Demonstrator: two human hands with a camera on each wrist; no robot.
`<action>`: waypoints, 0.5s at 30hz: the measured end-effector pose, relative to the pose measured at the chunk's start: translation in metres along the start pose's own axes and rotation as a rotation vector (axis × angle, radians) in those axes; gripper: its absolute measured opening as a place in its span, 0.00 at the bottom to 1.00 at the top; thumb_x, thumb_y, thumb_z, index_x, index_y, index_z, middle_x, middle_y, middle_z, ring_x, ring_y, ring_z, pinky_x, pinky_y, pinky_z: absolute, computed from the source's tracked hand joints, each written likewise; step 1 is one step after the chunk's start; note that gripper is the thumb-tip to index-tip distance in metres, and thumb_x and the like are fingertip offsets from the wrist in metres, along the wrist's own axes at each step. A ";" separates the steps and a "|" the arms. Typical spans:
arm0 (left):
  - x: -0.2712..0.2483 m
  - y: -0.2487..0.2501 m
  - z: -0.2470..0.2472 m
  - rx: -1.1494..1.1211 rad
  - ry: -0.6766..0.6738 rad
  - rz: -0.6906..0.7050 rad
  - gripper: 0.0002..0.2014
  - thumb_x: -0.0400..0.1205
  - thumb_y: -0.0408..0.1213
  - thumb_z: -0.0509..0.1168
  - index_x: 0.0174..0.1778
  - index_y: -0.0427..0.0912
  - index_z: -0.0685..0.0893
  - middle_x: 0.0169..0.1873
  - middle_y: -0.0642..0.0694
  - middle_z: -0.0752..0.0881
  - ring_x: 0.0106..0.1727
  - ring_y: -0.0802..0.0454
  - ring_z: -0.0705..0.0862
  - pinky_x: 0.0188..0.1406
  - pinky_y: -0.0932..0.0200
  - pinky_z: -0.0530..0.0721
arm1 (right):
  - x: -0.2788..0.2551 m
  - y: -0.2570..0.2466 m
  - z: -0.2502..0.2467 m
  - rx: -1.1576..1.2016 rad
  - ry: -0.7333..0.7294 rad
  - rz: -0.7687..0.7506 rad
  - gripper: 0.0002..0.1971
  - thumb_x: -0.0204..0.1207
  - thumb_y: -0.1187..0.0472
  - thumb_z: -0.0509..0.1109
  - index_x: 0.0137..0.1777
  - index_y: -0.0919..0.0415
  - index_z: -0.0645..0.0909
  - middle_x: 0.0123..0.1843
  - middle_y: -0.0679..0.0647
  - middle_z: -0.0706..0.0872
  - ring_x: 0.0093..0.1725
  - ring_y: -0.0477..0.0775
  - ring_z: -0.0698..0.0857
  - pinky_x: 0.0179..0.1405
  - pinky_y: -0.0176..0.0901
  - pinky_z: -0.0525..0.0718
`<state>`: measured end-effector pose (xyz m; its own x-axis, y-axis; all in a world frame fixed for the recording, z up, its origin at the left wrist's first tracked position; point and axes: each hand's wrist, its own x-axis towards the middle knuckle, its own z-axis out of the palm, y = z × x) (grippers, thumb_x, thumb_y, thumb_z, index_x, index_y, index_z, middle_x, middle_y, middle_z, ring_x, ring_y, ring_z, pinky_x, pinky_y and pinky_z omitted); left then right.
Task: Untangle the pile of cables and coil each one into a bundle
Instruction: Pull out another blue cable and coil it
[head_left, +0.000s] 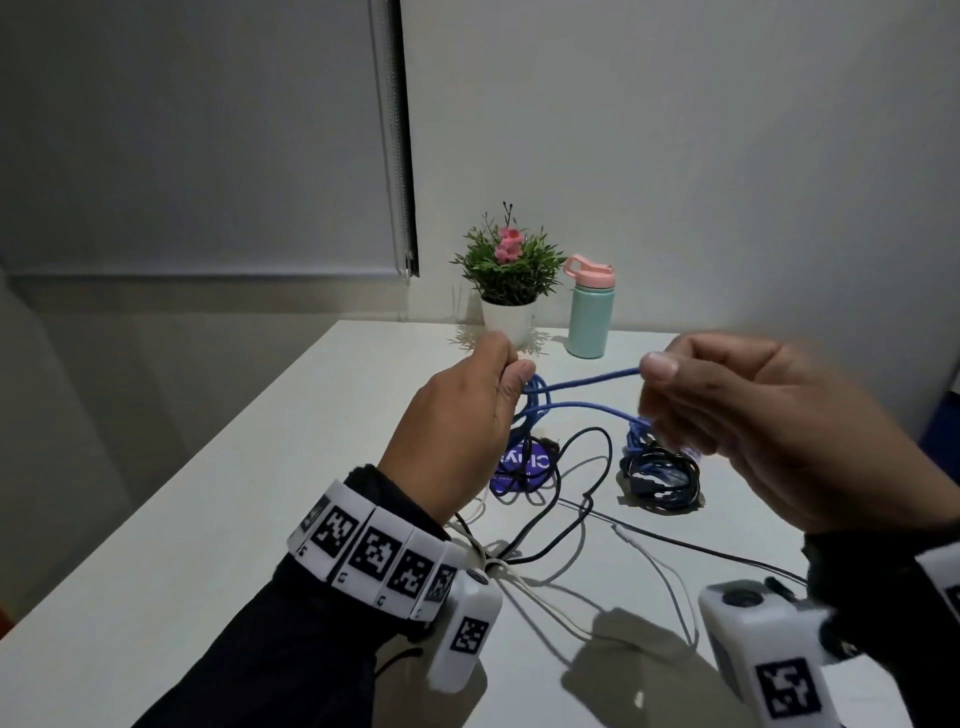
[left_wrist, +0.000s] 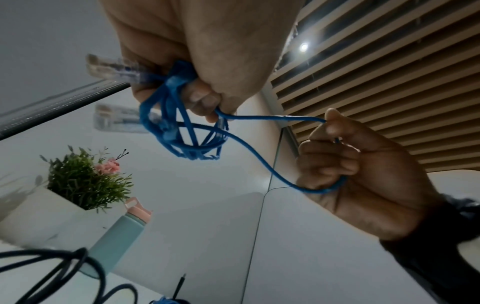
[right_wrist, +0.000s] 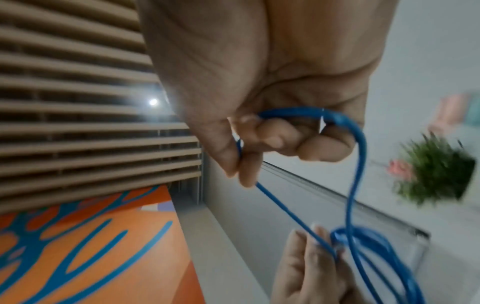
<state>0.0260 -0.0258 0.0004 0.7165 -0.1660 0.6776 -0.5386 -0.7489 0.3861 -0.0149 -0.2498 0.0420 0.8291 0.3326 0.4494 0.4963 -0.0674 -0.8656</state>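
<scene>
My left hand (head_left: 467, 410) is raised above the white table (head_left: 260, 509) and grips a bunch of blue cable loops (left_wrist: 182, 131), with a clear plug (left_wrist: 109, 66) sticking out past the fingers. A doubled length of the blue cable (head_left: 592, 382) runs across to my right hand (head_left: 737, 415), which pinches it between thumb and forefinger (right_wrist: 233, 156) and curls the other fingers round its bend (right_wrist: 337, 121). On the table below lie loose black cables (head_left: 576, 483), thin white cables (head_left: 649, 561) and a coiled black bundle with blue cable on it (head_left: 660, 473).
A potted plant (head_left: 509, 280) and a mint bottle with a pink lid (head_left: 589, 306) stand at the table's far edge by the wall. A purple printed card (head_left: 519, 467) lies under the black cables. A window blind (head_left: 197, 135) hangs at the left.
</scene>
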 end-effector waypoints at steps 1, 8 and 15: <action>0.000 -0.002 0.001 0.011 -0.013 -0.013 0.10 0.91 0.49 0.52 0.48 0.49 0.70 0.27 0.57 0.73 0.31 0.51 0.74 0.30 0.53 0.63 | -0.001 -0.001 -0.002 -0.108 -0.003 -0.007 0.23 0.68 0.36 0.74 0.43 0.58 0.87 0.25 0.56 0.74 0.26 0.55 0.70 0.26 0.47 0.72; -0.003 0.000 0.002 -0.183 -0.143 -0.123 0.13 0.92 0.48 0.54 0.43 0.47 0.72 0.27 0.54 0.74 0.29 0.55 0.72 0.34 0.50 0.71 | -0.005 -0.012 -0.008 -0.733 0.277 -0.227 0.11 0.78 0.40 0.68 0.46 0.42 0.88 0.34 0.47 0.89 0.34 0.46 0.84 0.33 0.35 0.79; -0.007 0.025 -0.005 -0.840 -0.374 -0.154 0.08 0.69 0.32 0.64 0.37 0.52 0.77 0.25 0.50 0.73 0.27 0.54 0.70 0.33 0.57 0.73 | 0.015 0.033 -0.026 -0.470 0.363 0.066 0.05 0.76 0.50 0.75 0.42 0.48 0.89 0.29 0.45 0.87 0.26 0.39 0.77 0.32 0.40 0.75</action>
<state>0.0055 -0.0396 0.0084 0.8241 -0.4091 0.3919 -0.4653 -0.0943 0.8801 0.0207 -0.2717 0.0264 0.8560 -0.0236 0.5164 0.4329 -0.5134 -0.7410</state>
